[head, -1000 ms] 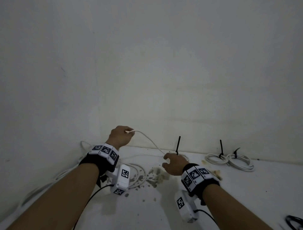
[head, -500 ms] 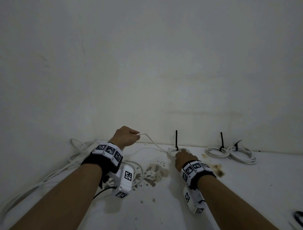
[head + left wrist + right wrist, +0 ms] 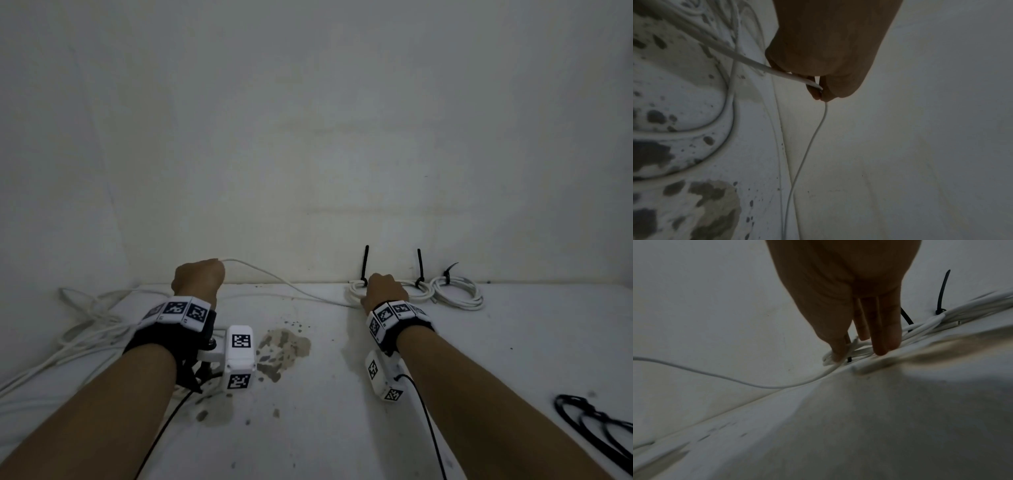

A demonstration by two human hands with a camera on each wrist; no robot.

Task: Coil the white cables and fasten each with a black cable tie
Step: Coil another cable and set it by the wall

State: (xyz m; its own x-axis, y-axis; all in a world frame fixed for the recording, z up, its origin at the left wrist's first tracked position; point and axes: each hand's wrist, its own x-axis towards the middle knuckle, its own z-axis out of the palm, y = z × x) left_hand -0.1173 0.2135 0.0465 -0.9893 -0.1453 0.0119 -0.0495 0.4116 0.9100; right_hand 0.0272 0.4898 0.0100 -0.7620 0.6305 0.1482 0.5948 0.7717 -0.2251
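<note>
The thin white cable (image 3: 274, 279) runs in a shallow sag between your two hands, above the back of the white tabletop (image 3: 342, 394) close to the pale wall (image 3: 308, 137). Your left hand (image 3: 198, 279) is closed in a fist, pinching the cable between thumb and fingertips; the cable leaves that fist toward the right. Your right hand (image 3: 385, 291) lies with straight fingers (image 3: 882, 337) pressed down on a small white cable coil (image 3: 356, 289) at the table's back edge, where the sagging cable ends. A black cable tie (image 3: 366, 265) stands upright from that coil, just beside your right hand. To the right lie two more white coils (image 3: 455, 294), each bound with a black tie (image 3: 420, 270), touching one another. At the far left a loose heap of white cables (image 3: 89, 322) spreads over the table. Brown stained patches (image 3: 282, 349) mark the surface between your forearms. A tangle of black ties (image 3: 596, 425) lies at the near right edge.
</note>
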